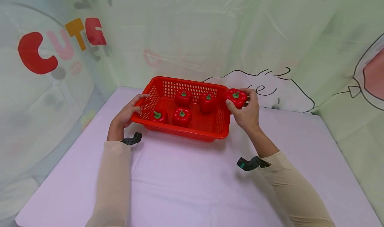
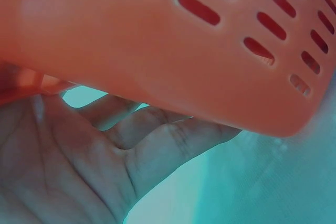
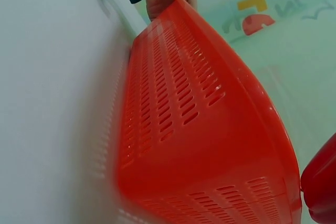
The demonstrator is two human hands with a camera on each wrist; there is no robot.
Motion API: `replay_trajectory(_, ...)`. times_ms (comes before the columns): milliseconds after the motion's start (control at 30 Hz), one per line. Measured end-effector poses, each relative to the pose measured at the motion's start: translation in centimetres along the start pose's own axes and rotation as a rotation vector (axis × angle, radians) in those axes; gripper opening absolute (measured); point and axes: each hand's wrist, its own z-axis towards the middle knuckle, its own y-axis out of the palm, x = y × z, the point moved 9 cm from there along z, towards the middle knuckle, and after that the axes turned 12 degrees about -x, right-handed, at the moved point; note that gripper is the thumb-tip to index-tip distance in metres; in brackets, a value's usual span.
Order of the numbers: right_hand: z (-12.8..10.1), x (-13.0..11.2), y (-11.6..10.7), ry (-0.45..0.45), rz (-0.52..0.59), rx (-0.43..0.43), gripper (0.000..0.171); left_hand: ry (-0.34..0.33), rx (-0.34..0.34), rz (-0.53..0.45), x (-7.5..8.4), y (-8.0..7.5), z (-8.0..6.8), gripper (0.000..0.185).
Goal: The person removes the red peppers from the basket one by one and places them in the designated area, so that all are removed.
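Observation:
A red plastic basket (image 1: 187, 132) with slotted walls stands at the back of the table, several red bell peppers (image 1: 182, 117) with green stems inside it. At its left end my left hand (image 1: 126, 114) grips the rim, thumb toward the near corner. The left wrist view shows the fingers (image 2: 173, 140) running along the underside of the basket's edge. My right hand (image 1: 249, 115) holds another red bell pepper (image 1: 236, 99) between thumb and fingers, right at the basket's right rim. In the right wrist view part of that pepper (image 3: 323, 182) shows beside the basket edge.
A pale lilac cloth (image 1: 180, 187) covers the table. Printed hanging sheets (image 1: 192, 37) rise close behind the basket and on both sides. Each wrist carries a black camera mount (image 1: 250, 163).

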Motion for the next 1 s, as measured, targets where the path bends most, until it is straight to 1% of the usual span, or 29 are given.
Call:
replay_trajectory(400, 0.7, 1.1, -1.2, 0.002, -0.007, 0.062, 0.069, 0.002, -0.007, 0.004, 0.0, 0.0, 0.0, 0.072)
replay_trajectory(700, 1.6, 2.7, -2.0, 0.088, 0.025, 0.095, 0.073, 0.0, -0.006, 0.006, -0.3, 0.0, 0.1, 0.073)
replay_trajectory(1000, 1.9, 4.1, -2.2, 0.111, 0.018, 0.123, 0.074, 0.01, -0.003, 0.001, -0.1, 0.0, 0.1, 0.073)
